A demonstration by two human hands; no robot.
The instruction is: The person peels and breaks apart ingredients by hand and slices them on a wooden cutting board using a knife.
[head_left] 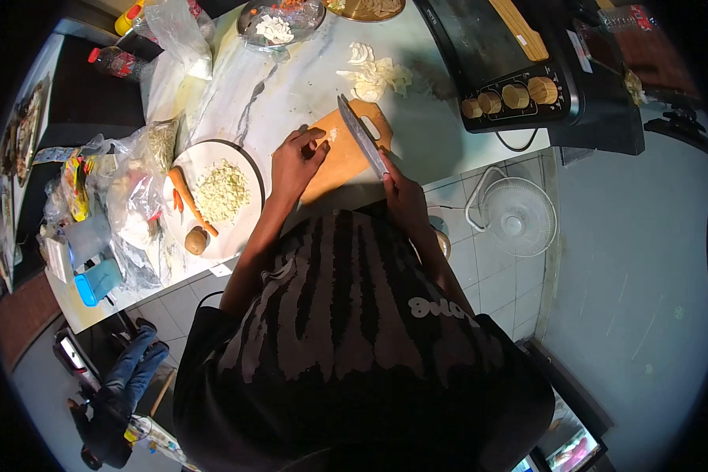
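My right hand (pixel 403 197) is wrapped round the handle of a kitchen knife (pixel 362 138), its long blade lying slantwise over the right part of a wooden cutting board (pixel 318 182). At the board's left edge, my left hand (pixel 295 165) rests with loosely bent fingers apart and nothing in them. A few small pale bits (pixel 333 134) lie on the wood beside its fingertips. To the left, a white plate (pixel 248 177) bears a heap of chopped pale vegetable (pixel 223 193), a carrot (pixel 187 197) and a brown potato (pixel 196 241). Pale leafy scraps (pixel 377 76) lie beyond the board.
A black appliance with wooden knobs (pixel 515 97) stands at the right. At the back are a metal plate with white pieces (pixel 274 30) and a second plate (pixel 366 8). Plastic bags (pixel 134 189) crowd the left. A fan (pixel 515 216) and another person (pixel 118 401) are beyond the counter.
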